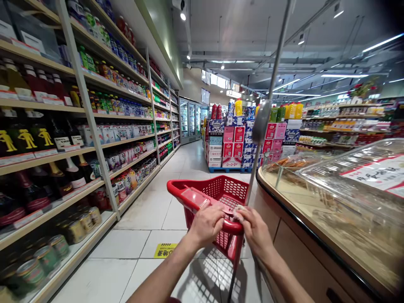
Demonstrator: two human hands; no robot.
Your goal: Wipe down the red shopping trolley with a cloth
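A red plastic shopping cart point(225, 189) with a perforated basket stands in front of me. My left hand point(206, 223) is closed on its red handle point(232, 227), to the left of the handle's near end. Beside it, my right hand point(254, 229) pinches a crumpled white tissue point(239, 212) at that near end of the handle. Its fingertips are partly hidden by the tissue. A thin metal pole point(275, 63) slants down from the top, passing close to my right hand. I cannot tell what the blurred grey round part on it is.
Shelves of drinks point(126, 109) line the left side. On the right is a counter point(265, 185) with clear lids point(353, 168). Ahead stand stacked drink cartons point(233, 143) and glass-door coolers point(191, 118). A yellow floor sticker point(166, 250) lies on the pale tiles point(126, 248).
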